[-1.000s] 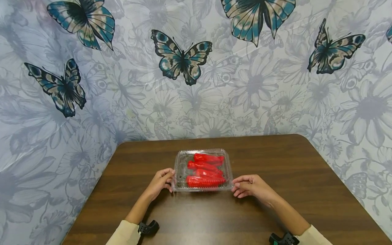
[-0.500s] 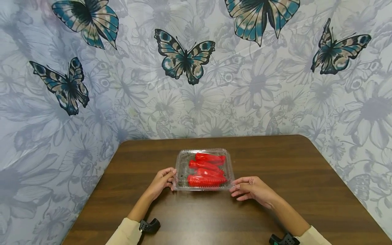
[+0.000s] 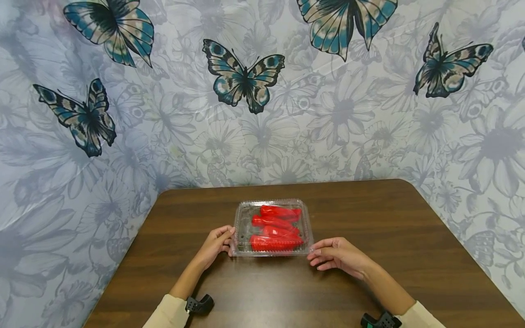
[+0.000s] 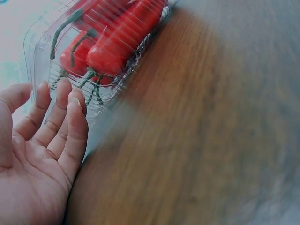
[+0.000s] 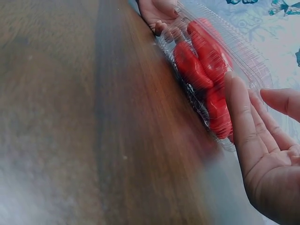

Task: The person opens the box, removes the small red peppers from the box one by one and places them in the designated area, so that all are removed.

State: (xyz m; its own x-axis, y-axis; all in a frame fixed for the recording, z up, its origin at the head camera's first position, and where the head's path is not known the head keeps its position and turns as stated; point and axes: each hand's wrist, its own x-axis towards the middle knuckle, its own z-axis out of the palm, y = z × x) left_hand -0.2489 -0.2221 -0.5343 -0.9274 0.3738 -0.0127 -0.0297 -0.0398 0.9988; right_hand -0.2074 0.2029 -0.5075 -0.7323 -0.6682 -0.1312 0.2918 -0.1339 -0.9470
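A clear plastic clamshell box (image 3: pixel 244 228), its lid down, rests on the wooden table. Several long red peppers (image 3: pixel 276 243) lie inside, and their green stems (image 4: pixel 68 30) show in the left wrist view. At the box's left side is my left hand (image 3: pixel 214 246), fingertips against the plastic and fingers only loosely bent. My right hand (image 3: pixel 342 255) is at the near right corner, its fingertips touching or very close to the box wall. In the right wrist view its thumb stands away from the other fingers. Neither hand wraps round the box.
The brown table (image 3: pixel 270 291) reaches back to a wall covering (image 3: pixel 344 136) printed with flowers and butterflies. A black band with a device (image 3: pixel 199 304) sits on the left wrist, and another (image 3: pixel 381 320) on the right.
The box and left hand stay nearly in place. My right hand's fingers have shifted slightly toward the box and spread a little.
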